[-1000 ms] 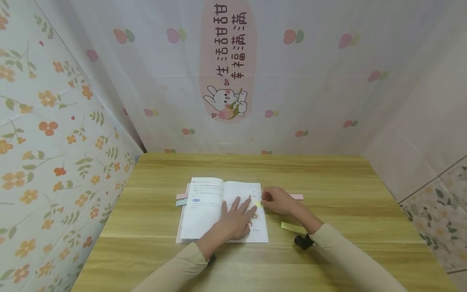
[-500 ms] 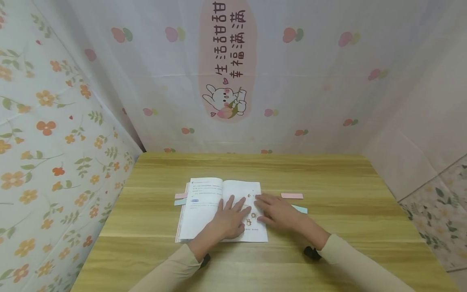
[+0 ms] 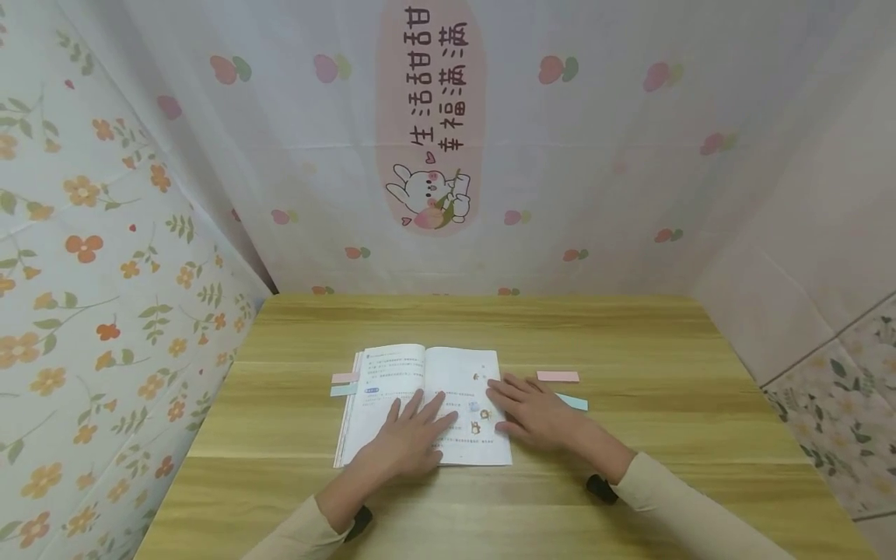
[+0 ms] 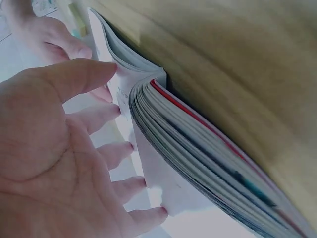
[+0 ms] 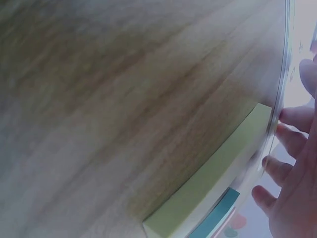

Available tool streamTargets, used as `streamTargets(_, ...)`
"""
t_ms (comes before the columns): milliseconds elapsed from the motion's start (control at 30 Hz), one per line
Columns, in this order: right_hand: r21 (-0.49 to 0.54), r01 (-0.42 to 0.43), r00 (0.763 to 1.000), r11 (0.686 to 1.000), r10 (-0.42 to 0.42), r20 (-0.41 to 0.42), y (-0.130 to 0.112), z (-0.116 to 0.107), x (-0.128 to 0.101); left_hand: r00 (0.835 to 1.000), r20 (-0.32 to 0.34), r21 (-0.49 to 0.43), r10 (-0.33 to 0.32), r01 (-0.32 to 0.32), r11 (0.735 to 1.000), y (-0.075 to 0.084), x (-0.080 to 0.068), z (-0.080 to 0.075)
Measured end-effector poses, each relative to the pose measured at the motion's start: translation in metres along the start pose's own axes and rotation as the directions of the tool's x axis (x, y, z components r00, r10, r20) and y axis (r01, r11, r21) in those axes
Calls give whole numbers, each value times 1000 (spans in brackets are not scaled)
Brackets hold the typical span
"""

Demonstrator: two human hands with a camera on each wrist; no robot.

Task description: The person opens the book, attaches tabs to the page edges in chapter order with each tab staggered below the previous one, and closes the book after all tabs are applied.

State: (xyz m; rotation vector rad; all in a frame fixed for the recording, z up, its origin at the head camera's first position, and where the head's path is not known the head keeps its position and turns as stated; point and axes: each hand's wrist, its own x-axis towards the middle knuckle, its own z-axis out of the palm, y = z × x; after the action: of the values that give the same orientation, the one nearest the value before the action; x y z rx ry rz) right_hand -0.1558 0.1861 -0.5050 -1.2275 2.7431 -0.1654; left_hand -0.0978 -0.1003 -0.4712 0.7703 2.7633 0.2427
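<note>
An open book (image 3: 455,365) with printed text and small animal drawings lies on the table. My left hand (image 3: 404,445) rests on the book across the fold, fingers spread; in the left wrist view its fingertips touch the white page (image 4: 173,196). Extended over the outer edge of the right-hand page are the fingers of my right hand (image 3: 537,412). A pink strip (image 3: 345,378) and a pale blue strip (image 3: 343,390) stick out from the book's left side. Any yellow strip at the right edge is hidden under my right hand.
Beyond my right hand lie a pink sticky-note pad (image 3: 558,376) and a blue one (image 3: 575,402). In the right wrist view, a yellow-green pad (image 5: 213,173) lies near a teal pad (image 5: 216,213). The wooden table (image 3: 630,334) meets a patterned curtain (image 3: 595,194) behind.
My right hand has let go of the yellow strip it pinched at the page edge and laid its fingers flat there. My left hand has slid left and nearer across the page.
</note>
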Motion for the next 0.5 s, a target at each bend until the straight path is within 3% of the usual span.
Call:
streamTargets(133,39,-4,1000,999,4,1,1,-1,-2,999,-38,-95,-13,10,995,-10,-14,4)
streamTargets(233,57,-10,1000,998,10,7,2,-1,-3,991,-107,-187,-87,66,980,-24,-28,8)
streamTargets(367,116,-38,999,993,40,-18,6,0,-4,957,-196,-261,-213,159,952,-47,-47,12)
streamTargets(500,196,-37,996,980,53,-75,14,-1,-8,914,-203,-307,-352,282,909,-62,-63,14)
